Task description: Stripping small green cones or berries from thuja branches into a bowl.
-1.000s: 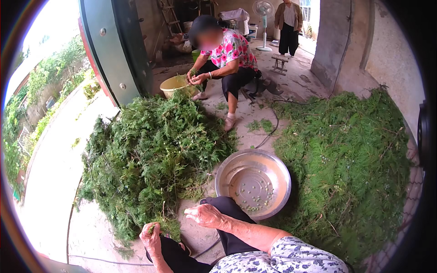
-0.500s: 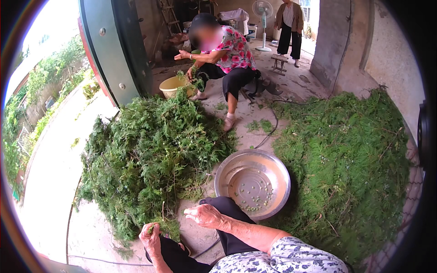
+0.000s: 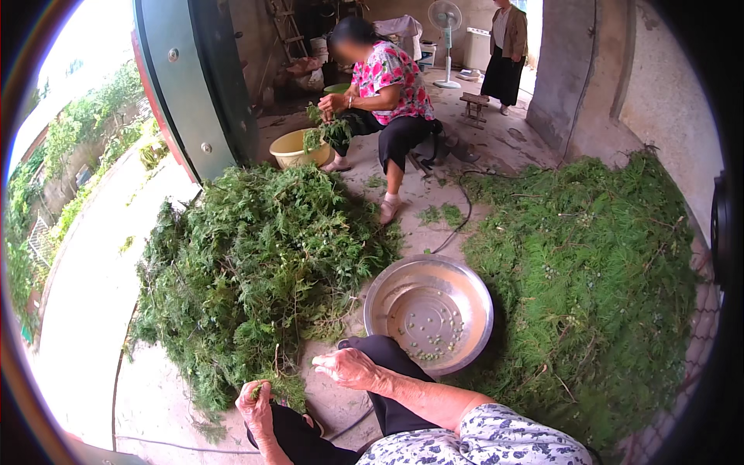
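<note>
My left hand point(image 3: 256, 403) is closed around a small green evergreen sprig point(image 3: 269, 385), low at the near edge of a big heap of cut evergreen branches point(image 3: 248, 256). To its right, my right hand point(image 3: 349, 367) hovers over my knee with its fingers pressed together; whatever they may hold is hidden. Beyond that knee a wide metal basin point(image 3: 484, 298) rests on the floor, with several small round green cones scattered over its bottom. Neither hand touches the basin.
A second evergreen heap point(image 3: 589, 287) spreads along the right wall. Ahead, a seated co-worker point(image 3: 391, 89) handles a sprig above a yellow basin point(image 3: 291, 159). Another person point(image 3: 508, 54) stands behind, near a fan point(image 3: 447, 39) and a small wooden stool point(image 3: 474, 107). A dark cable point(image 3: 465, 205) crosses the floor.
The seated co-worker's outstretched hand has come down to the sprig, and their head is bent lower. The standing person has shifted slightly right. My own hands stay in place.
</note>
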The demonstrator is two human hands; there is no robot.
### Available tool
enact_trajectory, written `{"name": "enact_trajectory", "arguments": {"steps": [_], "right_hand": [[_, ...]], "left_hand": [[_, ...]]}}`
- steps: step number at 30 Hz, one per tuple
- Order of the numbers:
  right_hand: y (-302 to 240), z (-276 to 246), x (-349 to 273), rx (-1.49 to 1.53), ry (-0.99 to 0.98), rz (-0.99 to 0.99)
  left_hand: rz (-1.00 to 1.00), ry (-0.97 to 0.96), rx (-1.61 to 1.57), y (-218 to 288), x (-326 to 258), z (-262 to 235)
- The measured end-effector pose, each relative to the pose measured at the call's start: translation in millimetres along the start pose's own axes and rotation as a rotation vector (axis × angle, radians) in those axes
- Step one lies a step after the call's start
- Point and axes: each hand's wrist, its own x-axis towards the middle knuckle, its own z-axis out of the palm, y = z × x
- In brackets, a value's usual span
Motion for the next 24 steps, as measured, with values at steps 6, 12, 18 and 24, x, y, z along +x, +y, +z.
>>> {"name": "enact_trajectory", "arguments": {"steps": [6, 12, 18, 24], "right_hand": [[0.5, 0.6, -0.8, 0.001, 0.010, 0.003], [0.2, 0.9, -0.8, 0.007, -0.010, 0.011], [1.3, 1.3, -1.6, 0.000, -0.017, 0.004], [0.4, 0.4, -1.3, -0.006, -0.007, 0.002]], "left_hand": [[-0.001, -0.004, -0.039, -0.9, -0.2, -0.8], [-0.013, -0.003, -0.062, -2.7, -1.1, -1.7], [-0.015, -0.020, -0.031, -1.4, -0.3, -1.3], [0.000, -0.002, -0.047, 0.3, -0.1, -0.5]]}}
